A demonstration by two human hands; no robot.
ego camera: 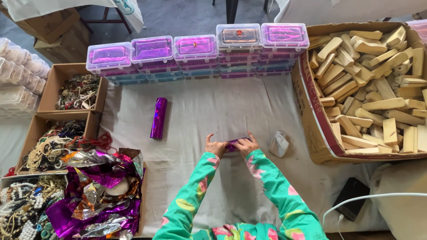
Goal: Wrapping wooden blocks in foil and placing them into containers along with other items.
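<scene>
Here, left hand (216, 147) and right hand (244, 145) closed on a small block (231, 144), shiny purple foil wrap

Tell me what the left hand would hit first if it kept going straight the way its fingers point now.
The left hand, holding a purple foil-wrapped piece together with the right hand, points away from the person. Ahead lies bare white cloth; the first thing in that line is probably the row of stacked clear plastic boxes at the table's far edge.

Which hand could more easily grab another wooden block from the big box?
Probably the right hand: the cardboard box of wooden blocks sits on that side. The left hand is farther away; both now press a purple foil-wrapped piece.
</scene>
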